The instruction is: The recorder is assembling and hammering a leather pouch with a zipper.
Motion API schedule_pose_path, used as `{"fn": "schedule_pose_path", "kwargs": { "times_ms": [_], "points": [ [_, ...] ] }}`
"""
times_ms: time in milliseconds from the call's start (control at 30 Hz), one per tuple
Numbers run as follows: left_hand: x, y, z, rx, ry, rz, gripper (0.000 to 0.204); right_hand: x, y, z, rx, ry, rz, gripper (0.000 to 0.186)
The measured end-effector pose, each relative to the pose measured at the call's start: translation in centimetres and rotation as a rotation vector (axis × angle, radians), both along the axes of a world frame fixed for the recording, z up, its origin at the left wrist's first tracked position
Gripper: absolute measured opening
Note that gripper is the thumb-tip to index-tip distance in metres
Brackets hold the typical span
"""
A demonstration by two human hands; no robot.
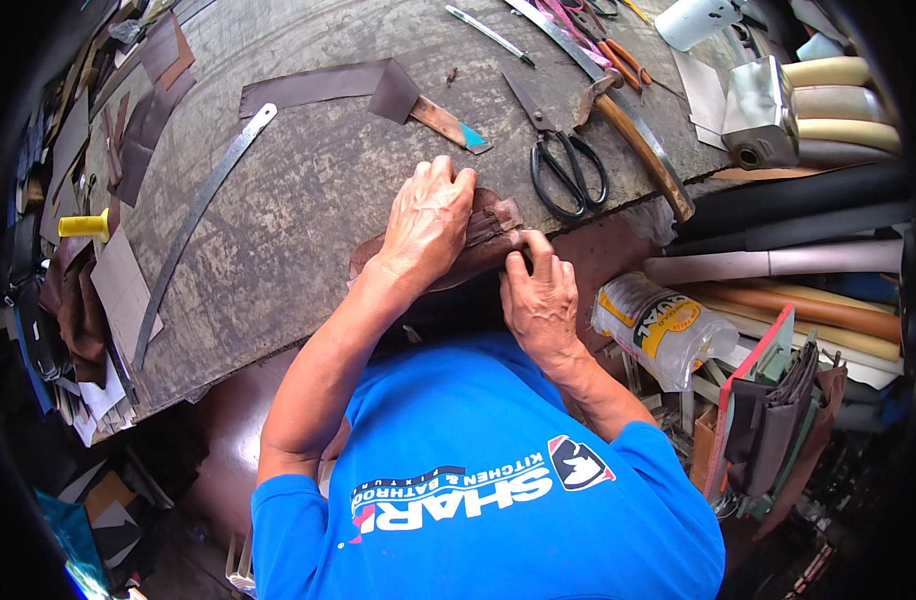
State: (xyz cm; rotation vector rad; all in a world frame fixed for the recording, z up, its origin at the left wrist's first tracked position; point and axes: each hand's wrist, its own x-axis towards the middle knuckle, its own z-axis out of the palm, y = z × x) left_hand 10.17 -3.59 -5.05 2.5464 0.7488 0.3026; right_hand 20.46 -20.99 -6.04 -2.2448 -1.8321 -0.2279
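Observation:
A dark brown leather piece (486, 256), folded or layered, lies at the near edge of the worktable. My left hand (430, 222) presses on it from above with curled fingers, covering its middle. At its right end, my right hand (544, 300) is closed with thumb and fingertips pinching the near edge beside a lighter, frayed-looking patch. Just beyond my hands rests a flat wooden-handled tool (443, 122) with a teal band, touching a brown leather strip (313, 88). Black-handled scissors (568, 175) lie open to the right of my hands.
A hammer (643, 155) lies over a long curved-looking metal strip at right. A metal ruler (200, 222) and leather scraps (143, 150) are at left. Rolled materials (788, 260), a metal can (760, 110) and a plastic bottle (663, 325) crowd the right side.

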Motion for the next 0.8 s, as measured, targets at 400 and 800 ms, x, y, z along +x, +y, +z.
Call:
{"fn": "schedule_pose_path", "kwargs": {
  "times_ms": [400,800],
  "points": [
    [-1.5,0.0,5.2,-0.472,-0.287,-0.193,0.014,-0.5,-3.6,-5.3,0.099,1.651,-0.384,0.059],
    [-14.9,-4.4,-0.5,-1.19,-1.157,0.85,0.031,0.4,-2.0,0.4,0.249,0.965,-0.223,0.03]
  ]
}}
